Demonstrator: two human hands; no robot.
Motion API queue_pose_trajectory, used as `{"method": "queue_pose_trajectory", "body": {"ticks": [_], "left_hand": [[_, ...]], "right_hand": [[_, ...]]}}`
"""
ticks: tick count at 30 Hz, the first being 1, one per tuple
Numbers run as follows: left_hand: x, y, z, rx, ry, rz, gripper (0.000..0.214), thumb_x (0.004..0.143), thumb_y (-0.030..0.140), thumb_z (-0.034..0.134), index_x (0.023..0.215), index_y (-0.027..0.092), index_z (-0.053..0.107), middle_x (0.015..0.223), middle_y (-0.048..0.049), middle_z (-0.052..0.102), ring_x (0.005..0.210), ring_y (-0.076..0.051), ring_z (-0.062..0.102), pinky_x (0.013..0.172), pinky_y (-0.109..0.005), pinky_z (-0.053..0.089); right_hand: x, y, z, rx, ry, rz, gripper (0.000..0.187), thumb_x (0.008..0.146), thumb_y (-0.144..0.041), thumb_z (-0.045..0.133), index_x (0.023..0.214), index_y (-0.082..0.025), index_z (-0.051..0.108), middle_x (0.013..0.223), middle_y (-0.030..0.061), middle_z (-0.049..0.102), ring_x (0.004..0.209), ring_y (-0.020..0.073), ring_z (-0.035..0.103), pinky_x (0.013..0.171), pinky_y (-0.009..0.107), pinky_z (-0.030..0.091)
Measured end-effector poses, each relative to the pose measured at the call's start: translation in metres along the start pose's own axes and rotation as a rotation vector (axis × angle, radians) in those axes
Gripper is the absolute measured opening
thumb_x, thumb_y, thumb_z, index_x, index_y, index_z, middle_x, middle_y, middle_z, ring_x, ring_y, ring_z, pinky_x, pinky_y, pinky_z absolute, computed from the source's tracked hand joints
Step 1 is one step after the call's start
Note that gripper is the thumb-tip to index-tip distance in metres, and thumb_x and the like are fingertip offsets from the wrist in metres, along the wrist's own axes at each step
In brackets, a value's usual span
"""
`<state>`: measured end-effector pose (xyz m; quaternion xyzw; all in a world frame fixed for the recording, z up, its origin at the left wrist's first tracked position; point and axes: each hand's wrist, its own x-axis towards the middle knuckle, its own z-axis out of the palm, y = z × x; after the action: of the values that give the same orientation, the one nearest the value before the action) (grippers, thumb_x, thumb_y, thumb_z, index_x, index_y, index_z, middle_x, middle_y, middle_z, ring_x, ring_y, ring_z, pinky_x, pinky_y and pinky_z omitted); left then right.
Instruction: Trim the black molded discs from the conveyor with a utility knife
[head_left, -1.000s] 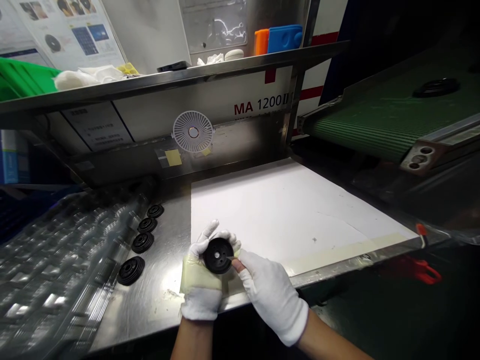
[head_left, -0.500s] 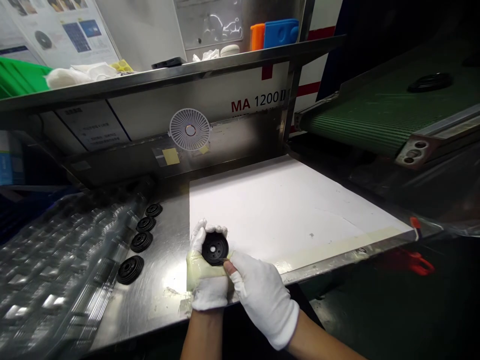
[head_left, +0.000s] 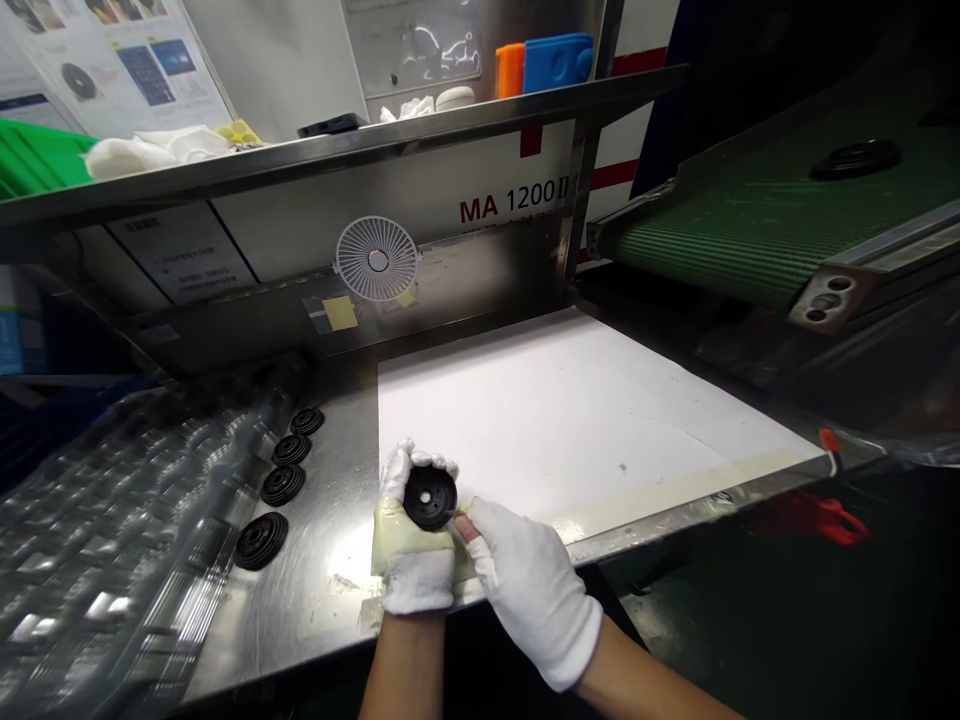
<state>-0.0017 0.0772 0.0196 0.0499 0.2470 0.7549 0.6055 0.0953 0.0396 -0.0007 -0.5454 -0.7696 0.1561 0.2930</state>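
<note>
In the head view, the left hand (head_left: 411,545) curls round a black disc (head_left: 430,495), thumb and fingers about its rim, the disc lying in the gloved palm over the near-left edge of a white sheet (head_left: 585,420). The right hand (head_left: 534,580), just beside it, pinches a thin sliver (head_left: 454,513) between thumb and fingertip, the thumb's end bare of glove; whether the sliver touches the rim I cannot tell.

The grip probably leaves the disc's face and right edge open to the right hand, and the bare thumb perhaps gives finer feel. The disc's holed face looks up toward the wearer; being round, it has no long axis across the face, and its centre line runs up through the hole. The sliver points leftward, at the rim.

Left of the hands, four ribbed discs (head_left: 283,484) lie in a line running away along the bench (head_left: 322,530), beside clear plastic trays (head_left: 112,540), apparently spaced for easy reach.
</note>
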Motion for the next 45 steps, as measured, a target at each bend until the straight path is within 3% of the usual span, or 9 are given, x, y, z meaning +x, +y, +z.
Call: {"method": "queue_pose_trajectory", "body": {"ticks": [3, 8, 14, 21, 24, 27, 35, 40, 45], "left_hand": [[-0.001, 0.001, -0.002, 0.02, -0.009, 0.065, 0.019, 0.073, 0.014, 0.06, 0.091, 0.02, 0.06, 0.075, 0.0005, 0.059, 0.073, -0.011, 0.057, 0.078, -0.029, 0.048], [-0.004, 0.01, -0.005, 0.112, -0.107, -0.168, 0.033, 0.072, 0.021, 0.053, 0.104, 0.017, 0.059, 0.094, -0.0114, 0.061, 0.094, -0.028, 0.057, 0.08, -0.046, 0.047], [0.001, 0.005, 0.001, 0.016, -0.05, -0.088, 0.007, 0.075, 0.018, 0.057, 0.082, 0.016, 0.059, 0.067, 0.0008, 0.054, 0.065, -0.01, 0.054, 0.07, -0.028, 0.048], [0.002, -0.002, -0.004, 0.047, -0.058, 0.124, 0.019, 0.074, 0.016, 0.058, 0.092, 0.019, 0.06, 0.077, 0.0003, 0.059, 0.075, -0.011, 0.058, 0.081, -0.03, 0.047], [-0.004, 0.005, -0.008, 0.142, -0.11, -0.046, 0.037, 0.074, 0.021, 0.054, 0.111, 0.021, 0.055, 0.104, -0.01, 0.06, 0.1, -0.026, 0.055, 0.087, -0.044, 0.045], [-0.008, 0.013, -0.009, 0.165, -0.154, -0.165, 0.042, 0.073, 0.024, 0.052, 0.115, 0.02, 0.053, 0.095, -0.0111, 0.061, 0.093, -0.027, 0.057, 0.079, -0.045, 0.047], [0.001, 0.005, -0.008, 0.094, 0.011, -0.057, 0.024, 0.073, 0.032, 0.064, 0.095, 0.025, 0.06, 0.069, 0.003, 0.055, 0.064, -0.011, 0.054, 0.065, -0.026, 0.049], [-0.002, 0.0, -0.01, 0.11, -0.017, 0.134, 0.028, 0.075, 0.02, 0.059, 0.102, 0.023, 0.057, 0.075, 0.0014, 0.058, 0.076, -0.012, 0.057, 0.083, -0.032, 0.047], [-0.006, 0.007, -0.012, 0.152, -0.111, -0.103, 0.038, 0.074, 0.022, 0.053, 0.111, 0.018, 0.055, 0.098, -0.0115, 0.06, 0.096, -0.027, 0.056, 0.081, -0.046, 0.047]], "right_hand": [[-0.002, -0.005, 0.0, 0.017, 0.002, -0.004, 0.021, 0.093, -0.031, 0.036, 0.081, -0.024, 0.053, 0.069, -0.0035, 0.059, 0.058, 0.0139, 0.052, 0.052, 0.027, 0.022], [-0.001, 0.003, -0.003, -0.008, 0.02, -0.013, 0.022, 0.094, -0.032, 0.035, 0.082, -0.024, 0.053, 0.071, -0.003, 0.059, 0.06, 0.0146, 0.053, 0.054, 0.028, 0.023], [0.003, 0.007, -0.002, -0.011, 0.026, 0.02, 0.022, 0.094, -0.03, 0.035, 0.082, -0.024, 0.053, 0.071, -0.0028, 0.059, 0.062, 0.0139, 0.053, 0.055, 0.027, 0.024], [-0.001, -0.005, 0.002, 0.043, 0.026, 0.009, 0.02, 0.092, -0.029, 0.039, 0.079, -0.024, 0.053, 0.067, -0.0037, 0.059, 0.058, 0.013, 0.053, 0.052, 0.027, 0.024], [-0.001, -0.002, 0.002, 0.017, 0.023, -0.001, 0.023, 0.092, -0.029, 0.038, 0.077, -0.023, 0.052, 0.067, -0.0032, 0.059, 0.059, 0.0134, 0.053, 0.053, 0.027, 0.024], [-0.001, 0.004, 0.002, 0.017, 0.015, 0.009, 0.022, 0.093, -0.031, 0.036, 0.081, -0.023, 0.054, 0.07, -0.0026, 0.06, 0.061, 0.0141, 0.054, 0.054, 0.026, 0.026], [-0.001, 0.002, 0.004, 0.053, -0.01, 0.017, 0.021, 0.093, -0.027, 0.035, 0.084, -0.024, 0.054, 0.071, -0.0027, 0.06, 0.062, 0.0139, 0.054, 0.055, 0.025, 0.027], [-0.004, -0.005, 0.005, 0.072, -0.01, 0.018, 0.023, 0.092, -0.028, 0.037, 0.074, -0.023, 0.05, 0.064, -0.0036, 0.057, 0.055, 0.0134, 0.051, 0.051, 0.026, 0.024], [-0.004, -0.001, 0.004, 0.065, -0.015, 0.024, 0.023, 0.093, -0.03, 0.035, 0.077, -0.024, 0.05, 0.067, -0.0033, 0.057, 0.059, 0.0147, 0.052, 0.053, 0.027, 0.025]]}}
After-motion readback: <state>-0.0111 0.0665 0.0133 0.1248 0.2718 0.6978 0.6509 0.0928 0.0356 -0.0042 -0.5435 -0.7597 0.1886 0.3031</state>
